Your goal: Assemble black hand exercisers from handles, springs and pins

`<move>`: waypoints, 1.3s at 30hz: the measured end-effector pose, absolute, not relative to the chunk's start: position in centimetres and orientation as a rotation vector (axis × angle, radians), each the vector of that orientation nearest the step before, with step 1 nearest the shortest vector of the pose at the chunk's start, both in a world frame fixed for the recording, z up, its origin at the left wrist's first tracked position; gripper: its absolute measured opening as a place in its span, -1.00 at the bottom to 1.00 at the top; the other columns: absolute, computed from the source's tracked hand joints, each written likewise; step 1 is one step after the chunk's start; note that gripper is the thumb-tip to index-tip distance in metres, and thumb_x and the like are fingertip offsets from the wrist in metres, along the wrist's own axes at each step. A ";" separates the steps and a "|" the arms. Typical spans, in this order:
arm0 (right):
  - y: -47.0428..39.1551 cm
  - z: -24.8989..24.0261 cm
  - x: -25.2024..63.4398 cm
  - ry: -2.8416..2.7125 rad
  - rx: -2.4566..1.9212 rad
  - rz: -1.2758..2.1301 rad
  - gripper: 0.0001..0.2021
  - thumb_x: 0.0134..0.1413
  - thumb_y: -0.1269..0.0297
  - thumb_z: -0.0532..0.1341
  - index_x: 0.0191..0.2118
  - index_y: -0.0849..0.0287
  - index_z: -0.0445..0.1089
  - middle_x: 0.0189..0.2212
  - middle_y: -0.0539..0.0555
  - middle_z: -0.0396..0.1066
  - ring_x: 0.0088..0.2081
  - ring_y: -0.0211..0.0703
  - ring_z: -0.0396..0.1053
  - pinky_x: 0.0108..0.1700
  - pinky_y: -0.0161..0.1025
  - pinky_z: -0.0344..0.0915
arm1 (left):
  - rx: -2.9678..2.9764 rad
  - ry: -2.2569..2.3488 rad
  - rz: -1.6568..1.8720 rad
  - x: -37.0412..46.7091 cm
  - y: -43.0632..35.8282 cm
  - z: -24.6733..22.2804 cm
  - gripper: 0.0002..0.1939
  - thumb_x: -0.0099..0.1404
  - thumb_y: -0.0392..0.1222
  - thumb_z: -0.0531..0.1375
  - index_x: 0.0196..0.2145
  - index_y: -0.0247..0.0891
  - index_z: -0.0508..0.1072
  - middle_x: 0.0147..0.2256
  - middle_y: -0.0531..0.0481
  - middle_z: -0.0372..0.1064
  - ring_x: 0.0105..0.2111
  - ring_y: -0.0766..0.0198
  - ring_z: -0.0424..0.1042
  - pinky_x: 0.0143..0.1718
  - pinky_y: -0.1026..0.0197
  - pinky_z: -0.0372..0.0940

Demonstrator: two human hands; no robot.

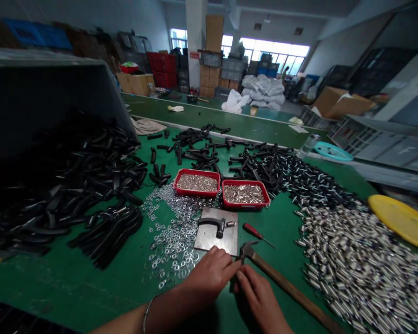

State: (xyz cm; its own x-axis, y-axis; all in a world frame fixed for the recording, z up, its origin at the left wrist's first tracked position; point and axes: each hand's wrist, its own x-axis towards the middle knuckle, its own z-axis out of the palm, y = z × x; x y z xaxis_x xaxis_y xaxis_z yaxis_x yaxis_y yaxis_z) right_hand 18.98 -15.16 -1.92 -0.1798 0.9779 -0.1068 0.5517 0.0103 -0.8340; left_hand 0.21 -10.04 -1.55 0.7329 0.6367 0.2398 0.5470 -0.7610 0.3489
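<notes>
My left hand [212,268] and my right hand [259,290] meet in front of a square metal plate [209,243]. The fingers of both are closed and nearly touching; what they hold is mostly hidden, with only a bit of something dark below them. On the plate lie a black curved handle-like part [211,221] and a small spring [231,224]. Just right of my hands is a claw hammer [282,278] with a wooden handle, its head close to my fingertips. Above it rests a red-handled screwdriver [253,230].
Two red trays [197,192] of small metal pieces stand behind the plate. Washers [176,236] are scattered to the left, black handles [114,227] beyond them. Springs [362,260] are heaped at right, below a pile of bolts [310,176]. A yellow lid [404,220] lies at the right edge.
</notes>
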 end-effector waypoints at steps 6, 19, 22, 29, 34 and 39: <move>-15.4 -3.2 25.9 -2.017 -1.828 0.434 -0.67 0.25 0.14 0.13 0.07 0.03 0.41 -0.04 0.19 0.45 -0.07 0.13 0.35 0.03 0.08 0.27 | 2.070 1.295 0.719 -3.6 -3.9 0.4 -0.83 0.39 -0.25 0.12 -0.15 -0.20 0.51 -0.18 -0.03 0.50 -0.15 0.18 0.44 -0.06 0.15 0.28; -15.8 -0.9 27.4 -1.133 -1.637 1.896 -0.53 0.13 -0.18 0.20 -0.16 0.18 0.40 -0.56 -0.10 0.21 -0.54 -0.32 0.16 -0.51 -0.37 0.05 | 2.191 1.378 0.551 0.1 3.6 -2.2 -0.91 0.25 -0.21 0.24 -0.35 -0.23 0.56 -0.32 -0.03 0.47 -0.20 0.13 0.42 -0.08 0.15 0.24; -15.5 -1.3 27.1 -1.151 -1.565 1.790 -0.55 0.15 -0.16 0.20 -0.18 0.20 0.37 -0.57 -0.12 0.16 -0.55 -0.34 0.12 -0.51 -0.38 0.05 | 2.282 1.396 0.463 0.0 3.5 -1.5 -0.88 0.29 -0.19 0.22 -0.33 -0.24 0.56 -0.32 -0.05 0.45 -0.21 0.13 0.40 -0.12 0.15 0.24; -12.1 1.7 26.4 -1.425 -1.684 1.437 -0.45 0.24 -0.11 0.09 0.22 0.10 0.16 -0.38 0.00 0.41 -0.48 -0.16 0.36 -0.44 -0.24 0.32 | 2.790 1.085 0.246 -0.6 3.0 0.6 -0.69 0.35 -0.03 0.17 -0.05 -0.25 0.48 -0.15 -0.18 0.37 -0.08 0.01 0.29 0.01 -0.03 0.15; -9.2 4.2 23.9 -1.839 -1.657 0.917 -0.56 0.34 0.01 -0.01 0.18 0.12 0.27 -0.31 0.09 0.49 -0.31 -0.07 0.45 -0.20 -0.18 0.35 | 2.517 1.082 0.347 -2.3 1.8 -1.4 0.02 0.12 0.15 0.35 0.36 -0.24 -0.03 0.15 -0.25 0.23 0.12 -0.11 0.21 0.15 -0.10 0.11; -7.1 2.1 21.7 -1.882 -1.664 0.834 -0.61 0.28 0.08 0.06 0.12 0.12 0.34 -0.10 0.21 0.50 -0.15 0.05 0.47 -0.13 -0.12 0.32 | 2.393 1.098 0.424 -2.7 1.6 -3.0 0.06 0.09 0.03 0.39 0.38 -0.24 -0.07 0.18 -0.29 0.20 0.19 -0.15 0.17 0.21 -0.16 0.08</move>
State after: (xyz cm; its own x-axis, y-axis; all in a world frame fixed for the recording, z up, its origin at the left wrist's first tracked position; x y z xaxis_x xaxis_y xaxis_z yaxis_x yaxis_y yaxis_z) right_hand 21.68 -7.05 2.09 -0.1371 0.9900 -0.0346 0.6907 0.0705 -0.7197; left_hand -2.71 1.57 -2.95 0.6319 0.7708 0.0811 0.6253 -0.5689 0.5342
